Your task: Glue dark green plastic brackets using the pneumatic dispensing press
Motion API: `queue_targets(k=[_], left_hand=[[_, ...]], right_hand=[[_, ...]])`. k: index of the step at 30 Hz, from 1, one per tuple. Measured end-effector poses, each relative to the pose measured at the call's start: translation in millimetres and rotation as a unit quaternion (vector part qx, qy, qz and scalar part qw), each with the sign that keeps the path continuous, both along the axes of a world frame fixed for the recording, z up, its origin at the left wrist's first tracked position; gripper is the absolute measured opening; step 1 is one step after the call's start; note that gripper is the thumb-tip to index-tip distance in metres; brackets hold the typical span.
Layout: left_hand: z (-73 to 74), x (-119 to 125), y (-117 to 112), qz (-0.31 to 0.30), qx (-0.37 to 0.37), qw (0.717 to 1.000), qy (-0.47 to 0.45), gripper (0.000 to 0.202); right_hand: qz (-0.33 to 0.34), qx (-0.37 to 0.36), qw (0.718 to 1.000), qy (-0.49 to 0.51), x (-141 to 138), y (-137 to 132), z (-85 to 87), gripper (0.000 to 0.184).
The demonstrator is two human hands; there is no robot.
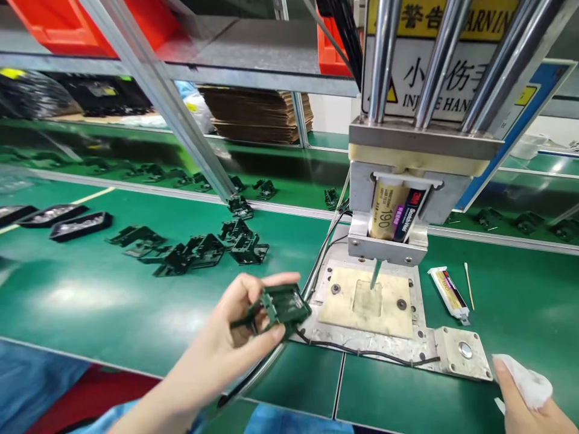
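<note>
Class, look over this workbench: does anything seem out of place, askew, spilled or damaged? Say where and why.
Nothing looks clearly spilled or damaged. Slightly untidy: the dark green parts on the bench's left lie jumbled at differing angles; a cartridge and cotton swab lie loose beside the machine.

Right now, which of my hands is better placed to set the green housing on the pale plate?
Probably the left: your left hand holds the green housing beside the pale plate. Your right hand holds a white cloth, farther off.
</note>
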State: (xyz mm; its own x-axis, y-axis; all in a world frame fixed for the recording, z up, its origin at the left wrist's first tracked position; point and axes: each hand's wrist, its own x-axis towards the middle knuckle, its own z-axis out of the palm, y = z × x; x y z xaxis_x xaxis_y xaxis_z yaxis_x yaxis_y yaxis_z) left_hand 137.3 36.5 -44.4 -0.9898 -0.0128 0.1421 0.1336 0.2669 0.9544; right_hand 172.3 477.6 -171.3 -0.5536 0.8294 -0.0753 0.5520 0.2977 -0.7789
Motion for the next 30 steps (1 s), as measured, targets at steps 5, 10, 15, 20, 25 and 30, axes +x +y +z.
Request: queue_targets(k=[5, 10, 15, 20, 25, 30], left_hand=[[-23.3, 9.0, 34.6, -0.248, 0.212, 0.917, -0.229, 0.074], [-11.7, -22.2, 56.1, -0.270, 0.221, 0.886, -0.306, 0.068], [-4.1, -58.9, 78.5, -0.193, 0.122, 0.920, -0.318, 0.055], [-0.4, -80.8, 95.0, -0.160, 0.053, 0.927, -0.334, 0.058], [3.2, -90.6, 96.4, -0.170, 0.011, 0.944, -0.283, 0.060], [-15.2, -99.7, 95.8, -0.178, -0.060, 0.969, -0.163, 0.070]], right_hand=[[0.014, -0.018, 0.999, 0.045, -1.3, -9.5, 5.0, 0.055], [0.025, -0.033, 0.993, 0.114, -1.3, -14.8, 4.7, 0.060], [0.034, -0.031, 0.991, 0.126, -1.0, -12.4, -2.8, 0.059], [0.024, -0.059, 0.991, 0.118, -2.4, -13.1, -2.2, 0.062], [0.028, -0.046, 0.990, 0.127, -3.2, -15.3, 1.7, 0.061], [0.027, -0.033, 0.991, 0.127, -3.1, -14.4, -1.0, 0.062]])
